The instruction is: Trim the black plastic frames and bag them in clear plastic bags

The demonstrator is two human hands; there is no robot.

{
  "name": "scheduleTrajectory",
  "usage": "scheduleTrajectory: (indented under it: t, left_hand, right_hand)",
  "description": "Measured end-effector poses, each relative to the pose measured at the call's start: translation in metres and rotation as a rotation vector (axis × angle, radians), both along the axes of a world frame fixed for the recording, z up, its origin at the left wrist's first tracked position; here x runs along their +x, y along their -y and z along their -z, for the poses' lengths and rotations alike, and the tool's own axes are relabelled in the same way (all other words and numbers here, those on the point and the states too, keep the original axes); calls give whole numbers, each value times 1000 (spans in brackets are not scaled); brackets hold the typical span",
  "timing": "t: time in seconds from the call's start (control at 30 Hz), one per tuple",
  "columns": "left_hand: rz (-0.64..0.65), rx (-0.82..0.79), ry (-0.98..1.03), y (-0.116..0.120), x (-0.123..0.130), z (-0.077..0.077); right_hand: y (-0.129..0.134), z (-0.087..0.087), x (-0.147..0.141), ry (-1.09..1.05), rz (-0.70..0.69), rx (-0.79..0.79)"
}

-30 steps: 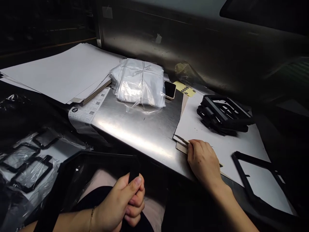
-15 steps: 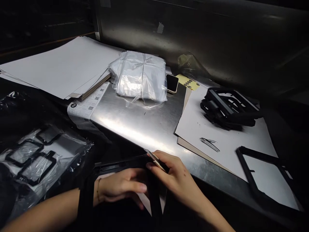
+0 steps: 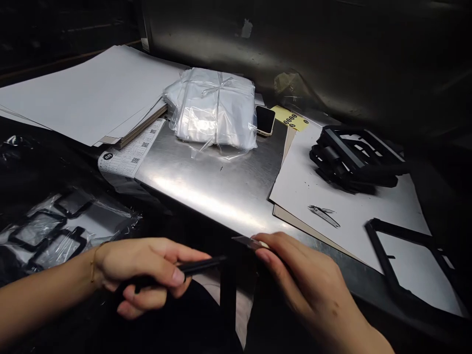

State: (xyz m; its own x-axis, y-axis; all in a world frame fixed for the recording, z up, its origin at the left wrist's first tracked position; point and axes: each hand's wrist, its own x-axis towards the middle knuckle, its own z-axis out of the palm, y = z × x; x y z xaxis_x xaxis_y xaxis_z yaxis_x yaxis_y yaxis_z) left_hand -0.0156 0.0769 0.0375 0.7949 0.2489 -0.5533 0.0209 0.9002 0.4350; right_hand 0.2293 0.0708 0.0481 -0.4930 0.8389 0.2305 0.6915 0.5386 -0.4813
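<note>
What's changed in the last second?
The right hand moved left, off the white sheet, bringing a small blade to the black frame that the left hand holds, now turned flatter. A metal tool now lies on the sheet. The bagged package stayed put.

White label sheet (image 3: 127,152), QR codes, print too small to read, yellow tag (image 3: 290,118), black round marks

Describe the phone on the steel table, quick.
On the steel table, find the bundle wrapped in clear plastic. The phone lies right beside it, a small dark slab with a pale gold edge, just left of the yellow numbered label.
</note>
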Motion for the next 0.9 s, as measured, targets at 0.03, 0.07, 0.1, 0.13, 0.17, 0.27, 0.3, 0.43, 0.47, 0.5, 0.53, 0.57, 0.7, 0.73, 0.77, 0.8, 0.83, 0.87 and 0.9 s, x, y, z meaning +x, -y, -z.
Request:
scheduleTrajectory:
  t: [0.03, 0.07, 0.1, 0.13, 0.17, 0.27, 0.3, 0.43, 0.47, 0.5, 0.53, 0.57, 0.7, 0.73, 0.77, 0.8, 0.83, 0.87, 0.9]
  left_hand:
    - [46, -39, 15, 6, -1, 5]
    - [72, -70, 30, 11, -2, 8]
    - [61, -86, 39, 14, -3, 10]
    - [14, -89, 46, 15, -4, 11]
    - [-65, -83, 47, 14, -5, 11]
    - [-297, -62, 52, 9, -6, 12]
    - [-335, -70, 62, 8, -6, 12]
    - [-321, -127, 157, 19, -8, 22]
    - [-308, -130, 169, 21, -10, 24]
    - [-315, -114, 167, 22, -12, 25]
    - [-347, -70, 143, 19, -15, 25]
    - [-392, -7, 107, 15, -18, 24]
    - [-582, 273, 24, -13, -28, 5]
    - [-577, 272, 36, -16, -28, 0]
    - [-551, 235, 61, -16, -26, -5]
    - [-499, 167, 94, -13, -23, -8]
    - [-423, 82, 122, -8, -19, -10]
    - [-339, 2, 141, -1, -15, -9]
    - [-279, -58, 138, 8, -10, -7]
  right_hand:
    - [7, 2, 4, 68, -19, 101]
    - [15, 4, 7, 140, -29, 184]
    - [23, 6, 10, 198, -27, 247]
    - [30, 8, 12, 237, -12, 281]
    - [36, 10, 14, 256, 9, 293]
    - [40, 13, 16, 225, 73, 315]
    - [39, 14, 15, 214, 85, 328]
    - [37, 16, 7, 249, 40, 367]
    - [37, 16, 5, 264, 13, 374]
    - [37, 17, 2, 275, -9, 374]
    - [36, 18, 0, 275, -17, 377]
    - [34, 18, -1, 266, -8, 385]
    - [20, 15, 1, 203, 89, 431]
    - [17, 12, 3, 182, 102, 441]
    - [15, 10, 7, 172, 107, 447]
    - [14, 7, 10, 171, 89, 468]
    - [15, 4, 13, 180, 55, 494]
    - [18, 2, 15, 202, 18, 517]
    - [21, 0, 16, 228, -20, 535]
